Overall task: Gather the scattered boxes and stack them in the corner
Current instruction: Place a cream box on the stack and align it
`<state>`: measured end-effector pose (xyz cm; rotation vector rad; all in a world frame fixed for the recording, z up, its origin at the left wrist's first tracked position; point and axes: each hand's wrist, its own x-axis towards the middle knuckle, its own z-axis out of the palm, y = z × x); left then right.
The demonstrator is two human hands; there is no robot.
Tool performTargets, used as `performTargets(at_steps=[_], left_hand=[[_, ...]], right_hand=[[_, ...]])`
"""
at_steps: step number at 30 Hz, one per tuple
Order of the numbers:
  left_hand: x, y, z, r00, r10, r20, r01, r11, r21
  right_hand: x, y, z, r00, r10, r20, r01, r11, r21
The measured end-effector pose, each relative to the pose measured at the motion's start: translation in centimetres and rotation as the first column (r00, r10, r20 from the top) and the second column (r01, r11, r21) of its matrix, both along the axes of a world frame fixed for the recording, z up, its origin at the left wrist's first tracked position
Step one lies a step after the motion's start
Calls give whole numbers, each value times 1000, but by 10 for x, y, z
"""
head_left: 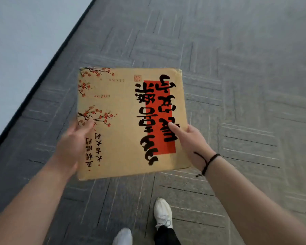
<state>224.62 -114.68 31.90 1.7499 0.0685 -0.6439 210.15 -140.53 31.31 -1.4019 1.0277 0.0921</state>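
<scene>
A flat tan cardboard box [131, 121] is held out in front of the person, above the grey carpet floor [245, 76], its broad printed face turned up. On that face runs a red strip [159, 117] overlaid with bold black brush characters, and red plum blossoms on dark twigs [94, 117] trail down the left side (all of the print reads upside down from here). The left hand [72, 144] grips the box's near left edge, thumb lying on top, the other fingers hidden beneath. The right hand [189, 140] holds the near right edge, 1 finger or thumb pressed on the red strip, the rest curled under the edge. A thin black cord [208, 161] circles the right wrist. Below, 2 white shoes [162, 213] stand on the carpet. A pale wall [21, 41] with a dark baseboard [42, 76] runs along the left.
</scene>
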Motion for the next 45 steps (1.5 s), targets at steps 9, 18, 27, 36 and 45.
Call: performTargets(at_steps=[9,18,27,36,45], left_hand=[[-97,-64,258,940,-265,216,304,937,-174],[-303,-107,421,663,-642,386,749,559,-357],[-608,-54,492,366,-772,519,887,120,-446],[-987,83,495,-16,-896,443,815,-269,-514],[-1307,182,477,-406,-770,492,683,-614,-397]], right_hand=[[-176,22,276,888,-357,291,423,881,-211],[-438,125,427,544,-683,488,838,470,-276],[-732,296,492,234,-732,640,937,-7,-350],[-1035,545,498,-95,-742,663,812,-443,-380],[-1255,705,460,-450,-616,647,566,-757,-327]])
